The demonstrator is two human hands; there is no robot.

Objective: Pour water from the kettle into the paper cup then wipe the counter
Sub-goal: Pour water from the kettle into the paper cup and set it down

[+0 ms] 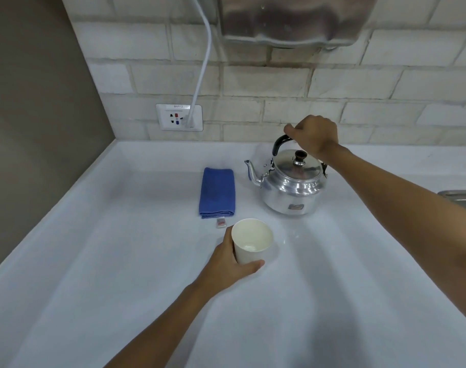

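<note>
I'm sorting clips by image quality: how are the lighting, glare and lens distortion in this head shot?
Head view: soft, even light, with faint streaky shadows across the white counter; bright highlights on the metal kettle under the right hand; wide-angle bending curves the counter edges and brick lines; the left hand and paper cup look reasonably sharp, while the steel unit at the top is smeared.

One kettle [293, 181], one cup [251, 241], one cloth [217, 192]

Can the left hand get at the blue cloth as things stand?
Probably not right away: the left hand is wrapped around the paper cup. The blue cloth lies just beyond it on the counter, with nothing between, so releasing the cup should free the way.
</note>
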